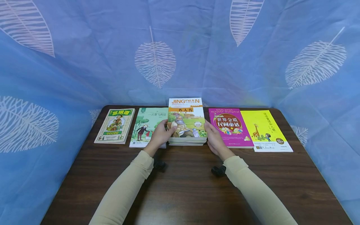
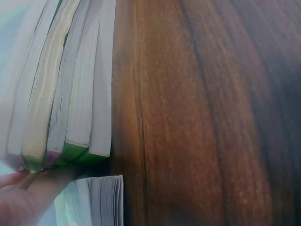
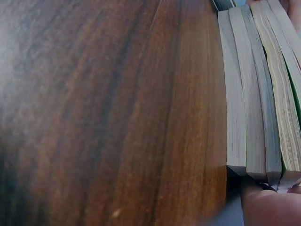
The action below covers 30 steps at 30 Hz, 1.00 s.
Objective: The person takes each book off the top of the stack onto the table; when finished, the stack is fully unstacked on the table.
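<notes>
Dark surface (image 1: 185, 187) carries, near the middle of its far edge, a book stack (image 1: 187, 122), which left hand (image 1: 161, 137) and right hand (image 1: 216, 139) grip at its sides with their fingers; the step seems to be squaring it, and the next move calls for even pressure.

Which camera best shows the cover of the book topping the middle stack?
The head view: it looks down on the cover, so its bearded man and orange lettering show, between the left hand and right hand. Both wrist views show mainly the page edges of the stack; the cover's picture can't be made out there.
</notes>
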Motion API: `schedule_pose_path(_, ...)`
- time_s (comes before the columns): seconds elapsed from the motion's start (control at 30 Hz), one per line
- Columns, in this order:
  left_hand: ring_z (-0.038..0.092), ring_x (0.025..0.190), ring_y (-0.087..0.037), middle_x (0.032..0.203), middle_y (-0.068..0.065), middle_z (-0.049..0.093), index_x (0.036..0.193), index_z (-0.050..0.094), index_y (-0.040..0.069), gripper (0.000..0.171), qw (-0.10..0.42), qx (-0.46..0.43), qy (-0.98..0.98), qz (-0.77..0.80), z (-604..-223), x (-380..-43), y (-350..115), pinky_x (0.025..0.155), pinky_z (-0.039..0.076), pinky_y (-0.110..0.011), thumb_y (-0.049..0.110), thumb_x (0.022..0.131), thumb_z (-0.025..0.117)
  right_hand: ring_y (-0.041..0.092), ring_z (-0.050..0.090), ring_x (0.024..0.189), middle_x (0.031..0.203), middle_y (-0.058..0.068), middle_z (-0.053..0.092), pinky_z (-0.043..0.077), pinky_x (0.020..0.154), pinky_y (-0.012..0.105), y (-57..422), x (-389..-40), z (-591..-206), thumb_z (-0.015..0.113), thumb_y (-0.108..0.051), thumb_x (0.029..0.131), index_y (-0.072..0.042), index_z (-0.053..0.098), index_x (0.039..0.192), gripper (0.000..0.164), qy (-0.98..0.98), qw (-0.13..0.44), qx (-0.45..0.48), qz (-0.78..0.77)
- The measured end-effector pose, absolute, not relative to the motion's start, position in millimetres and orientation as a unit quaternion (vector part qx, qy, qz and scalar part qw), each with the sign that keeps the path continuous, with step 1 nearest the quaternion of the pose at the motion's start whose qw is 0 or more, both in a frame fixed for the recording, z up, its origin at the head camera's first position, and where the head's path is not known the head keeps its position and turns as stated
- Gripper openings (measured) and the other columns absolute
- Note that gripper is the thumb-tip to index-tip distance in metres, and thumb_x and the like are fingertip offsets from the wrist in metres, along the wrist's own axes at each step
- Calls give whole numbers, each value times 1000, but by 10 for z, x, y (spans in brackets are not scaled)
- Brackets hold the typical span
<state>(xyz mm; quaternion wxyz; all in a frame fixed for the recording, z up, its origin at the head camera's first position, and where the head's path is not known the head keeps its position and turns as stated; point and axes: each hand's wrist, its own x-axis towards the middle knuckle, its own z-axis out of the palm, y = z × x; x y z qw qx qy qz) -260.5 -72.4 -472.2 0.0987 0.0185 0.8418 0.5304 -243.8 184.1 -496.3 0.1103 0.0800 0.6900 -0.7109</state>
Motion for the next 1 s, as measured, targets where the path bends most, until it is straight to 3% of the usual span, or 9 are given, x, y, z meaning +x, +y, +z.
schedule_pose_path(0.2,29,159,-41,170,-24,30,164,28,0,72,109,4,814,570,-4723,-2634,-764,124,36,-58,28,107,62,25,18,164,178,0,19,25,132,49,1853,-2447,-4977,34,-46,115,-32,23,169,57,693,105,67,-710)
schedule_pose_path(0.43,36,156,-38,165,-24,40,160,35,1,71,120,-29,791,599,-4700,-2668,-881,121,42,-54,23,102,71,25,33,159,174,6,29,36,127,43,1851,-2460,-4992,44,-31,114,-33,26,168,56,700,106,78,-702)
schedule_pose_path(0.57,53,143,-38,155,-25,53,155,44,1,70,123,-48,798,588,-4640,-2676,-1029,112,51,-51,23,98,77,27,39,156,171,10,35,38,125,42,1851,-2467,-4990,47,-31,114,-33,27,168,57,700,108,75,-702)
schedule_pose_path(0.7,66,121,-35,142,-23,61,151,44,3,69,142,-54,807,571,-4578,-2640,-1220,91,58,-41,25,96,78,28,44,154,169,12,40,41,123,43,1865,-2463,-4981,46,-31,114,-32,25,168,58,706,114,69,-695)
schedule_pose_path(0.77,67,107,-28,131,-19,62,152,41,3,68,152,-43,805,572,-4558,-2611,-1313,80,54,-35,25,98,76,27,45,153,168,12,41,42,122,43,1878,-2466,-4979,46,-31,114,-32,26,168,58,711,113,68,-690)
schedule_pose_path(0.87,55,80,-18,103,-9,56,153,37,3,67,153,-36,800,579,-4550,-2550,-1453,68,44,-31,24,100,73,27,44,154,169,11,40,43,121,43,1891,-2478,-4984,46,-31,114,-32,26,168,58,717,111,67,-685)
schedule_pose_path(1.0,51,94,-15,111,-10,50,157,33,4,68,145,-51,788,597,-4582,-2424,-1663,83,44,-31,21,103,70,28,41,156,171,10,37,42,123,45,1892,-2489,-4996,45,-34,114,-33,26,168,57,727,113,67,-674)
